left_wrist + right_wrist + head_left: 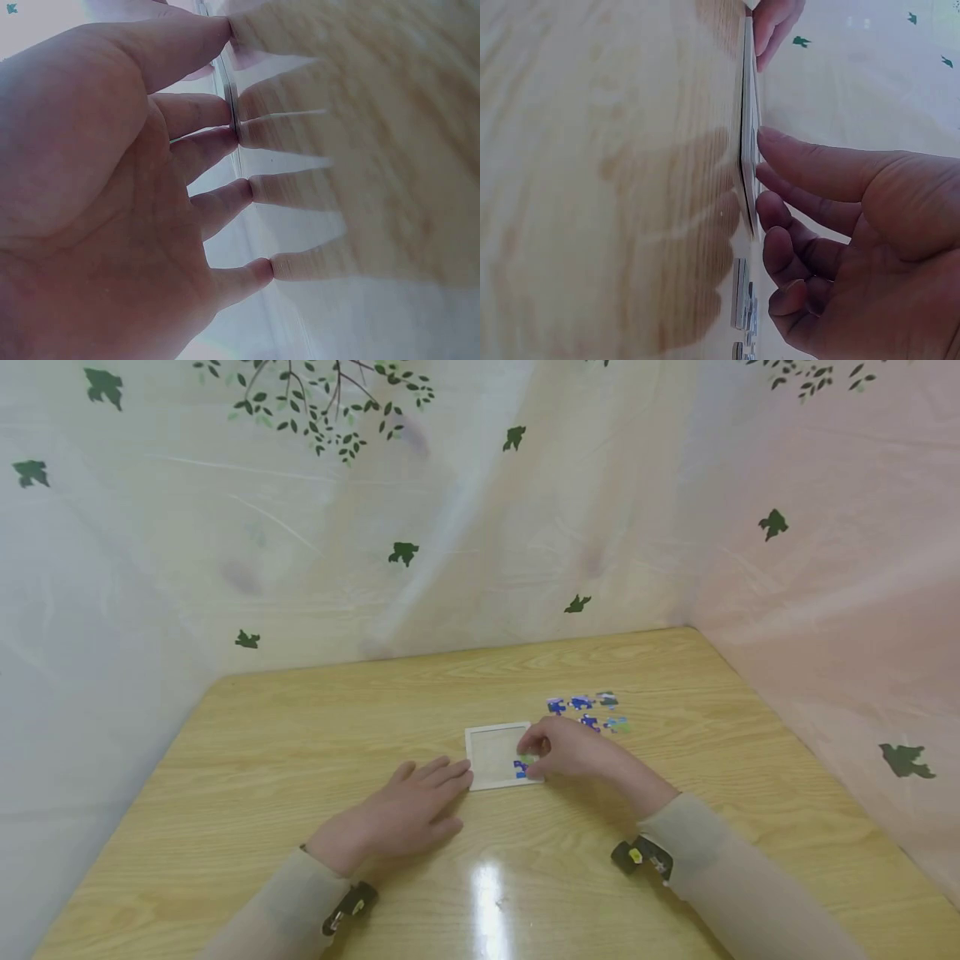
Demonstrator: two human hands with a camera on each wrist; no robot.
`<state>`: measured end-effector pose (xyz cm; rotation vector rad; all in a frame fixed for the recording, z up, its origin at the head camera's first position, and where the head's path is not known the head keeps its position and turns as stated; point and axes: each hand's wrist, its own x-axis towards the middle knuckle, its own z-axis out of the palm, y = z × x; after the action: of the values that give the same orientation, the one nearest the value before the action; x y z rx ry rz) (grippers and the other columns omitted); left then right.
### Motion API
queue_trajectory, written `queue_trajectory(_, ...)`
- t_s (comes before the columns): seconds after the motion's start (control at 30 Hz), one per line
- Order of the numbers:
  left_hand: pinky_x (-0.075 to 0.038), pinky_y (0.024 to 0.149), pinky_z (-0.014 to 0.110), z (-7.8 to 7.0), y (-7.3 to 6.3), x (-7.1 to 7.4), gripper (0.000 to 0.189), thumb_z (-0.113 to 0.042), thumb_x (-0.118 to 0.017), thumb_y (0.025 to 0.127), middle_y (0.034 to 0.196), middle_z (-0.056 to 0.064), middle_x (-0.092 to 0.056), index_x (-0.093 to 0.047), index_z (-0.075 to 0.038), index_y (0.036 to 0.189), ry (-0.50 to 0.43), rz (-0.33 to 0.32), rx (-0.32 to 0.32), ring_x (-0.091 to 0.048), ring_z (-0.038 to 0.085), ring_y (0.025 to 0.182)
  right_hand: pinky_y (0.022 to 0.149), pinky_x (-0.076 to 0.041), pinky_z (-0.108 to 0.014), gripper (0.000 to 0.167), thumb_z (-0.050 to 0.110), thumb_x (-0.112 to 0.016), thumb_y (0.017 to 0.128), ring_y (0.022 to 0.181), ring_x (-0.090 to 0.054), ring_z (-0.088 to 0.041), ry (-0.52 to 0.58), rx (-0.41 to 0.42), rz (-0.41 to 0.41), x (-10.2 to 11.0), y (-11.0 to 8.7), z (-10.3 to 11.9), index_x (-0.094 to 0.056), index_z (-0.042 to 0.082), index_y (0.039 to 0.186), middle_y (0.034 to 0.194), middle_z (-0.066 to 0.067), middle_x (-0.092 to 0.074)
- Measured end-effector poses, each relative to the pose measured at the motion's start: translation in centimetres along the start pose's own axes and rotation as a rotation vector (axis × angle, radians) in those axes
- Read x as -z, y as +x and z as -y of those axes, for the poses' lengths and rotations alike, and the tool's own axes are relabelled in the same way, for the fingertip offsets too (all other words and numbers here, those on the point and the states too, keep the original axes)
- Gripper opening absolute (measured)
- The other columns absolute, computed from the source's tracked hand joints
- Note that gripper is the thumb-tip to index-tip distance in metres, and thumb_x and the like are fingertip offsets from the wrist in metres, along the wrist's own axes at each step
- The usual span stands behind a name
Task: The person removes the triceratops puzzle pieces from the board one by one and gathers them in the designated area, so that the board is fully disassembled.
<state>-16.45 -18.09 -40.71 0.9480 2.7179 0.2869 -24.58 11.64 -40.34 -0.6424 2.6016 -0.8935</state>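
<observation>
A small white puzzle frame (504, 785) lies on the table. In its right lower corner sit blue and green jigsaw puzzle pieces (521, 769). My right hand (570, 747) reaches over the frame's right side, its thumb and index finger pinching at a green puzzle piece (528, 759) down in the frame; the fingers partly hide it. The right wrist view shows the thumb and fingertips (769, 135) right at the frame, the other fingers curled. My left hand (408, 810) lies flat with fingers spread, its fingertips touching the frame's left edge.
Several loose puzzle pieces (581, 702) lie behind and right of the frame, close to my right hand. The wooden table (300, 735) is bordered by hanging cloth (322, 577) with leaf prints at the back and sides.
</observation>
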Motion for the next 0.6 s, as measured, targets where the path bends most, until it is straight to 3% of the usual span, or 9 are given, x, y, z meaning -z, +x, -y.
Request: queue_trajectory(0.6,-0.014,0.13,0.074,-0.28,-0.09,0.09,0.068,-0.038,-0.059,0.114,0.181,0.009,-0.029,-0.038,-0.009,0.172,-0.006,-0.003,-0.004,-0.022,0.04,0.167,0.082,-0.053,-0.036,0.027,0.006,-0.091,0.091,0.092,-0.058,-0.021,-0.008,0.013,-0.01,-0.22,0.0,0.26,-0.073,0.011,0.11,0.1,-0.005,-0.067)
